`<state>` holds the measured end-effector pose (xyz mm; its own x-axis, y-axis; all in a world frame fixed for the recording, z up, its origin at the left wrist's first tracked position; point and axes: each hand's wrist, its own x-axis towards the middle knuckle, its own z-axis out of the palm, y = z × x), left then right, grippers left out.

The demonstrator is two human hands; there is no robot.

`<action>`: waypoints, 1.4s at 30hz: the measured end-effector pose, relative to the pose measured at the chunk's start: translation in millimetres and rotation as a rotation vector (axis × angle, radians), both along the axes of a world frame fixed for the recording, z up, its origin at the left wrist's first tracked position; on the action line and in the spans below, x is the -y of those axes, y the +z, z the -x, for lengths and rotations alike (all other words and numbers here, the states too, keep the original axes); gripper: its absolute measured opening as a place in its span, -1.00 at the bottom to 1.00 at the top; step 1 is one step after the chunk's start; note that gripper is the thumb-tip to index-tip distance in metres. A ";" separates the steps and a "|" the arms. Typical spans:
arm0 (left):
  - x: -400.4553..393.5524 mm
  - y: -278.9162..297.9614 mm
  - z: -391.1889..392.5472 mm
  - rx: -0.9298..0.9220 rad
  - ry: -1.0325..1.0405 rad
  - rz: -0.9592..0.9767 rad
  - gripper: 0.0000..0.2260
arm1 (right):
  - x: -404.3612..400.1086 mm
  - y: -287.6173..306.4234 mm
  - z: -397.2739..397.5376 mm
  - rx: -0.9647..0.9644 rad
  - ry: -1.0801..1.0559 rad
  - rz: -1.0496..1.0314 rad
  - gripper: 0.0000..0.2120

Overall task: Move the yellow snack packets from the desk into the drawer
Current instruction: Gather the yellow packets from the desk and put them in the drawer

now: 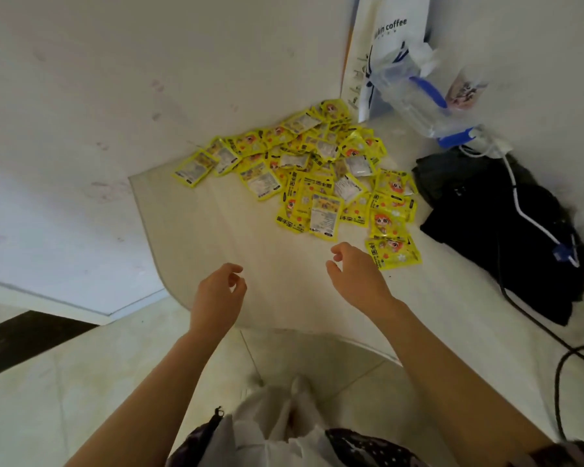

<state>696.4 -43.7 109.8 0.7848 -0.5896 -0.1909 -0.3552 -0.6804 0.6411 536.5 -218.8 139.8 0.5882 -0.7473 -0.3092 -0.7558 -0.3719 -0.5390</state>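
Head view, looking down over the desk (216, 230). Your left hand (218, 291) and right hand (354, 274) both reach forward above the bare near part of the pale desktop — each with fingers loosely curled and nothing held. The right hand lies just beside the nearest of the yellow snack packets (304, 166); whether it touches one cannot be told. The left hand is well apart from them.

The packets lie in a loose, overlapping heap that runs from the wall corner toward you, some face up with a cartoon figure, others showing the printed back. To the right of the heap sits a black bag (506, 224) with a white cable (523, 210) draped across it. Behind the heap, against the wall, stands a white coffee bag (391, 32), and beside it a clear plastic container (415, 106) with blue trim. No drawer can be made out from this angle.
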 end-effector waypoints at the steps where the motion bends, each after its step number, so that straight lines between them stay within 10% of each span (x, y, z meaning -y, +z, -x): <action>1: 6.8 0.2 -11.2 0.006 0.001 -0.009 -0.78 | 8.0 -0.8 -9.1 -0.001 -0.003 -0.006 -0.63; 21: 149.1 -26.8 -301.8 0.132 -0.225 -0.302 -0.69 | 110.2 -64.9 -140.9 -0.189 -0.438 -0.126 -0.53; 26: 163.0 -97.7 -366.2 0.217 -0.250 -0.443 -0.25 | 115.4 -75.8 -144.3 -0.335 -0.537 -0.120 -0.39; 42: 162.4 -63.6 -323.2 -0.018 0.014 -0.372 -0.47 | 125.1 -106.5 -128.7 -0.215 -0.621 -0.209 -0.38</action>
